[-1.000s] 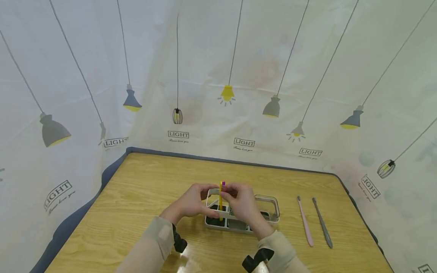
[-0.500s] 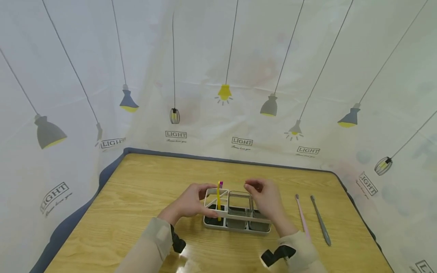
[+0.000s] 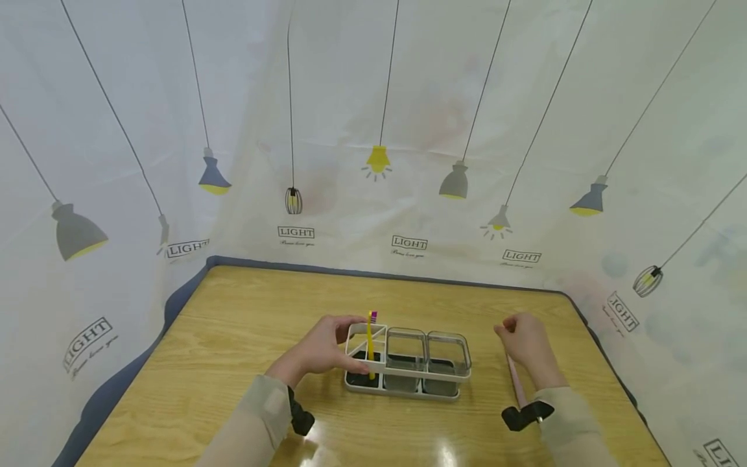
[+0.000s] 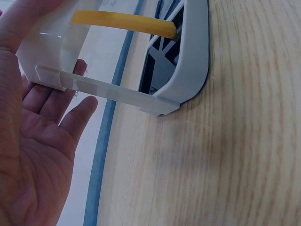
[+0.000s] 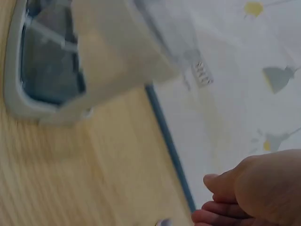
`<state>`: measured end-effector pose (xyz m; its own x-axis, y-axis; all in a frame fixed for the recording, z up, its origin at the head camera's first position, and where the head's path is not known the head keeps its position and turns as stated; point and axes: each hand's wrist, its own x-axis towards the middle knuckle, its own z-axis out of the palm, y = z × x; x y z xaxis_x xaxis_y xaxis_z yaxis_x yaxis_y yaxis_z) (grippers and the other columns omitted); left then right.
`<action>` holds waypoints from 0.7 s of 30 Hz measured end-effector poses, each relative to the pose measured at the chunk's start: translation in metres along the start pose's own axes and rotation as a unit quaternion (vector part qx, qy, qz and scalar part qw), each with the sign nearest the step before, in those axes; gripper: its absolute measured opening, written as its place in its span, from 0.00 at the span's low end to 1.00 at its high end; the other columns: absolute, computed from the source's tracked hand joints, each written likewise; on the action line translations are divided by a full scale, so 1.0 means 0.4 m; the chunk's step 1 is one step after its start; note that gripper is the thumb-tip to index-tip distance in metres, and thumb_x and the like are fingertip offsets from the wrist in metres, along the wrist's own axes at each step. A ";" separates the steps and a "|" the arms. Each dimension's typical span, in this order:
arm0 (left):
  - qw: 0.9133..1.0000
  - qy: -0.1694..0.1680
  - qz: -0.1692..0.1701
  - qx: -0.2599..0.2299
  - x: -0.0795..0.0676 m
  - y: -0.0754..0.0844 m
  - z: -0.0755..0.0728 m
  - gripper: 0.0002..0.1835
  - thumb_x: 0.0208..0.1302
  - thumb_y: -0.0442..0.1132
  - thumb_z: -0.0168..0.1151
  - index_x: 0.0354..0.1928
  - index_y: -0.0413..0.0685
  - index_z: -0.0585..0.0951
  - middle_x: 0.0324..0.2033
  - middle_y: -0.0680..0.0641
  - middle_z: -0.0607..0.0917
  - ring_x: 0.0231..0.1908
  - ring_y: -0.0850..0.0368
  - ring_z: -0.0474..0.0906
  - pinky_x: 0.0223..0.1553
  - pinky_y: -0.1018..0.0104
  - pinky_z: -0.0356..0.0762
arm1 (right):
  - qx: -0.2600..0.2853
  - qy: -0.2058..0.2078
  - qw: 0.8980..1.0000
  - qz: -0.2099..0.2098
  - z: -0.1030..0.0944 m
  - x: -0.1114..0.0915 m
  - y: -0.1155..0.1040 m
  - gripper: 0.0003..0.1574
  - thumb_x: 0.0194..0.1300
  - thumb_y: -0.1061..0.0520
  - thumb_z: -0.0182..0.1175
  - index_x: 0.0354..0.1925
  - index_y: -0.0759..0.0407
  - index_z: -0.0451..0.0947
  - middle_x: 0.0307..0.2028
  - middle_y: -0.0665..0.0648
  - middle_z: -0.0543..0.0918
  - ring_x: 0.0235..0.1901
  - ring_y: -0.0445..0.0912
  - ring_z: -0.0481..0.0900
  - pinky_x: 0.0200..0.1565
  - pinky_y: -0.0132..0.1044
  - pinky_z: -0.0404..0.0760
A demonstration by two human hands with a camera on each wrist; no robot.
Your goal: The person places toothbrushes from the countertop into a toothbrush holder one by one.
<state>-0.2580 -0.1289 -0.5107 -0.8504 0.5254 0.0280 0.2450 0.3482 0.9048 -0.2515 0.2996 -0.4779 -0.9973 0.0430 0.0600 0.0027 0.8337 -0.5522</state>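
Observation:
My left hand point(image 3: 318, 347) holds the left end of a white toothbrush holder point(image 3: 417, 374), thumb at the front and fingers behind its upper frame. In the left section stands a yellow toothbrush point(image 3: 370, 347) with purple-and-white bristles; its handle point(image 4: 124, 22) also shows in the left wrist view. Two clear cups, one in the middle point(image 3: 401, 384) and one at the right point(image 3: 440, 388), sit in the other sections. My right hand point(image 3: 528, 340), fingers loosely curled and holding nothing, is over the head end of a pink toothbrush point(image 3: 517, 386) lying on the table. The grey toothbrush is hidden behind that hand and arm.
The wooden table point(image 3: 262, 298) ends at a dark blue border along the back. Behind it hangs a pale curtain point(image 3: 350, 97) printed with lamps. A black strap mount sits on each wrist, the right one point(image 3: 528, 415) overlapping the pink toothbrush's lower end.
My right hand has let go of the yellow toothbrush, which stays upright in the holder, and moved right to the pink toothbrush. My left hand stays on the holder.

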 end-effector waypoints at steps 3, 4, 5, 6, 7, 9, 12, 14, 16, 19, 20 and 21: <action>1.000 -0.001 0.001 -0.006 0.000 -0.002 -0.002 0.49 0.46 0.51 0.90 0.72 0.52 0.77 0.65 0.48 0.81 0.67 0.43 0.76 0.68 0.42 0.72 | -0.038 -0.029 0.999 0.024 0.006 0.012 0.053 0.21 0.75 0.60 0.62 0.46 0.82 0.81 0.43 0.78 0.84 0.40 0.66 0.85 0.42 0.58 0.86; 1.000 -0.001 0.001 -0.007 0.000 -0.001 -0.002 0.49 0.46 0.51 0.90 0.72 0.52 0.77 0.64 0.48 0.81 0.66 0.45 0.77 0.68 0.42 0.72 | -0.048 -0.036 0.998 0.028 0.010 0.014 0.068 0.20 0.74 0.60 0.63 0.45 0.83 0.81 0.42 0.78 0.84 0.40 0.66 0.85 0.41 0.57 0.86; 1.000 -0.002 0.001 -0.008 -0.001 -0.001 -0.003 0.49 0.46 0.50 0.90 0.72 0.53 0.77 0.63 0.48 0.82 0.66 0.46 0.77 0.67 0.43 0.73 | -0.056 -0.042 0.997 0.030 0.015 0.015 0.080 0.20 0.74 0.60 0.63 0.44 0.83 0.81 0.41 0.78 0.85 0.40 0.67 0.86 0.40 0.56 0.87; 1.000 -0.004 0.002 -0.011 0.000 0.000 -0.004 0.49 0.46 0.50 0.90 0.72 0.52 0.77 0.63 0.48 0.82 0.65 0.47 0.78 0.67 0.44 0.73 | -0.059 -0.049 0.996 0.035 0.021 0.014 0.093 0.20 0.73 0.60 0.64 0.43 0.83 0.81 0.39 0.77 0.85 0.38 0.65 0.86 0.38 0.55 0.87; 1.000 -0.005 0.002 -0.011 -0.001 0.000 -0.004 0.49 0.46 0.50 0.90 0.72 0.53 0.77 0.63 0.49 0.82 0.65 0.48 0.78 0.67 0.45 0.73 | -0.056 -0.057 0.996 0.042 0.027 0.014 0.104 0.19 0.73 0.61 0.64 0.39 0.82 0.82 0.35 0.75 0.85 0.34 0.63 0.85 0.34 0.52 0.86; 1.000 -0.007 0.002 -0.011 0.000 0.001 -0.004 0.50 0.46 0.50 0.90 0.73 0.53 0.77 0.63 0.49 0.82 0.65 0.50 0.78 0.67 0.46 0.73 | -0.047 -0.071 0.995 0.059 0.042 0.010 0.123 0.19 0.73 0.60 0.63 0.31 0.78 0.81 0.25 0.66 0.83 0.26 0.55 0.81 0.27 0.45 0.81; 1.000 -0.011 0.007 -0.017 0.002 -0.001 -0.003 0.50 0.47 0.48 0.90 0.73 0.52 0.76 0.65 0.47 0.81 0.66 0.47 0.77 0.68 0.46 0.73 | -0.032 -0.082 0.993 0.075 0.058 0.004 0.141 0.21 0.74 0.59 0.62 0.23 0.68 0.78 0.18 0.55 0.74 0.19 0.46 0.69 0.22 0.38 0.70; 1.000 -0.011 0.008 -0.018 0.002 -0.002 -0.003 0.50 0.47 0.48 0.90 0.74 0.51 0.76 0.66 0.46 0.81 0.67 0.46 0.76 0.68 0.45 0.72 | -0.030 -0.083 0.993 0.081 0.064 0.003 0.146 0.22 0.74 0.59 0.60 0.22 0.66 0.76 0.18 0.53 0.73 0.19 0.45 0.68 0.22 0.37 0.69; 1.000 -0.012 0.011 -0.022 0.002 -0.002 -0.002 0.49 0.48 0.46 0.89 0.74 0.50 0.76 0.65 0.44 0.81 0.66 0.45 0.77 0.68 0.44 0.72 | -0.032 -0.078 0.994 0.075 0.067 0.002 0.147 0.19 0.74 0.60 0.59 0.25 0.67 0.76 0.20 0.56 0.77 0.20 0.47 0.72 0.23 0.38 0.72; 1.000 -0.011 0.009 -0.024 0.003 -0.001 -0.001 0.49 0.48 0.46 0.89 0.74 0.50 0.76 0.64 0.45 0.82 0.65 0.46 0.78 0.67 0.45 0.73 | -0.032 -0.078 0.994 0.075 0.067 0.005 0.144 0.14 0.73 0.63 0.57 0.29 0.70 0.74 0.23 0.60 0.79 0.22 0.50 0.76 0.23 0.38 0.75; 1.000 -0.012 0.009 -0.026 0.003 0.000 0.000 0.49 0.48 0.46 0.89 0.74 0.50 0.76 0.64 0.45 0.82 0.65 0.46 0.78 0.67 0.46 0.73 | -0.030 -0.079 0.993 0.078 0.066 0.006 0.143 0.13 0.72 0.64 0.56 0.29 0.70 0.73 0.24 0.61 0.78 0.22 0.50 0.76 0.23 0.38 0.75; 0.999 -0.013 0.009 -0.029 0.003 0.000 0.000 0.49 0.48 0.45 0.89 0.74 0.50 0.76 0.63 0.44 0.82 0.64 0.46 0.78 0.67 0.46 0.74 | -0.029 -0.082 0.993 0.079 0.066 0.007 0.141 0.12 0.72 0.65 0.55 0.30 0.71 0.72 0.24 0.62 0.78 0.22 0.50 0.76 0.23 0.38 0.76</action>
<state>-0.2590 -0.1282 -0.5108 -0.8340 0.5507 0.0342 0.2318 0.2934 0.9275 -0.2559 0.3322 -0.5307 -0.9827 0.0894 -0.1619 0.1593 0.8540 -0.4952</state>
